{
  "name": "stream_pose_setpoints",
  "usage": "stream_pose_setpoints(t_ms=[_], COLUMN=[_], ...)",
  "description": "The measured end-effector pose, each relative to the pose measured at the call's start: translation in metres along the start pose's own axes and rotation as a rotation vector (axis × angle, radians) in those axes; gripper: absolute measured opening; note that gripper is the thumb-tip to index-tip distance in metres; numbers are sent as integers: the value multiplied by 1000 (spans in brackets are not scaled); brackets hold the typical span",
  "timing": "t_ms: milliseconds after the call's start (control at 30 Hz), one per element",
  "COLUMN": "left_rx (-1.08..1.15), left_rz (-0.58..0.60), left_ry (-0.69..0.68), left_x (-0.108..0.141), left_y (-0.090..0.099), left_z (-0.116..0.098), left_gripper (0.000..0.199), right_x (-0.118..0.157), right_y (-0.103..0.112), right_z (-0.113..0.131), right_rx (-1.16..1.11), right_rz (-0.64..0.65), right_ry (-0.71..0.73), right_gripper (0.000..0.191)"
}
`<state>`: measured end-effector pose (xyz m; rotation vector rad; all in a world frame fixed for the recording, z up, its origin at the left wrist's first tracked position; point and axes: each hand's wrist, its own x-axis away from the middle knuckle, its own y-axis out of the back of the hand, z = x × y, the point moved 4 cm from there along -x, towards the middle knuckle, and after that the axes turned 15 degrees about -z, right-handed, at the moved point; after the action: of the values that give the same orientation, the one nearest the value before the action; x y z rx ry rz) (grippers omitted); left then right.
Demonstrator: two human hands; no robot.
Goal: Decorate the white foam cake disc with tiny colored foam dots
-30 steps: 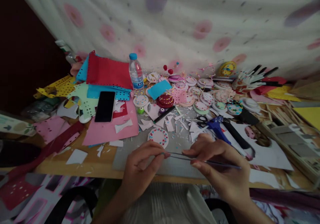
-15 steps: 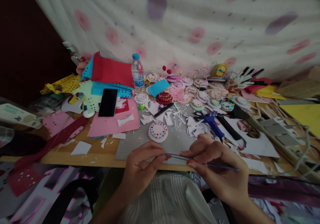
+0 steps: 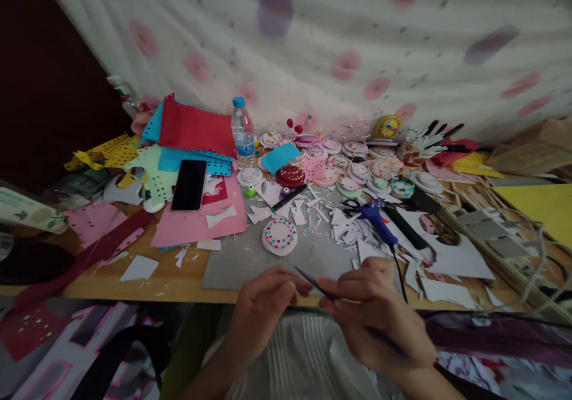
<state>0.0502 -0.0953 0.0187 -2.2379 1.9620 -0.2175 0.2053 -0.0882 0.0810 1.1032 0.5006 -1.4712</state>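
Observation:
My right hand [image 3: 375, 310] is closed around a thin dark stick [image 3: 315, 282], whose narrow end points up and left toward my left hand. Beside it, my left hand [image 3: 266, 304] has its fingers curled together at the table's front edge; whatever they pinch is too small to make out. Just beyond both hands, a round white disc [image 3: 279, 236] ringed with red and blue dots lies on the grey mat [image 3: 232, 269].
Behind are many decorated discs, a water bottle [image 3: 243, 135] and a phone [image 3: 189, 185]. Paper scraps, a blue glue gun [image 3: 378, 221] with its cord and a black-handled tool [image 3: 404, 227] lie right. A power strip [image 3: 491, 239] sits farther right.
Both hands have moved slightly down. The stick has turned, its tip now pointing up and left and no longer between the left fingertips. The view has shifted a little.

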Motion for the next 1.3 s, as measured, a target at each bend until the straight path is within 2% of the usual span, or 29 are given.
stream_pose_setpoints(t_ms=[67,133,300,433,500,567,600,633,667,733,800,833,933,1033,1167,1300], left_rx=[30,30,27,-30,-79,-122,-140,-154,-161,-153,-135,-132,-156,-210,-272,-297], left_rz=[-20,-84,-177,-210,-233,-303,-345,-381,-407,-424,-416,-408,-389,-378,-313,-219], left_ry=[70,138,305,330,304,264,238,210,177,101,39,22,-13,-79,-140,-153], left_x=[3,4,2,-3,-6,-9,-10,-12,-14,-18,-22,-23,-25,-33,-56,-69], left_y=[-2,-1,6,11,16,26,33,40,46,59,69,73,84,94,102,94], left_z=[11,21,35,41,43,45,45,44,42,37,32,30,26,18,-4,-24], left_gripper=[40,42,34,34,34,33,33,32,32,32,32,31,30,30,30,29], right_x=[10,24,60,65,59,55,55,55,55,60,68,72,81,89,97,99], right_y=[-8,-16,-30,-43,-49,-51,-47,-40,-29,0,24,33,47,47,41,41], right_z=[1,-2,-16,-20,-21,-25,-30,-38,-49,-78,-107,-122,-154,-164,-163,-167], right_rx=[99,134,142,122,77,13,14,53,132,363,507,583,902,1084,1149,1101], right_rz=[67,92,-28,-91,5,180,225,213,136,-110,-241,-266,-260,-235,-222,-155], right_ry=[133,196,195,121,71,53,38,6,-42,-156,-216,-240,-329,-412,-449,-480], right_gripper=[19,19,15,14,18,27,33,35,35,27,25,24,36,52,57,52])
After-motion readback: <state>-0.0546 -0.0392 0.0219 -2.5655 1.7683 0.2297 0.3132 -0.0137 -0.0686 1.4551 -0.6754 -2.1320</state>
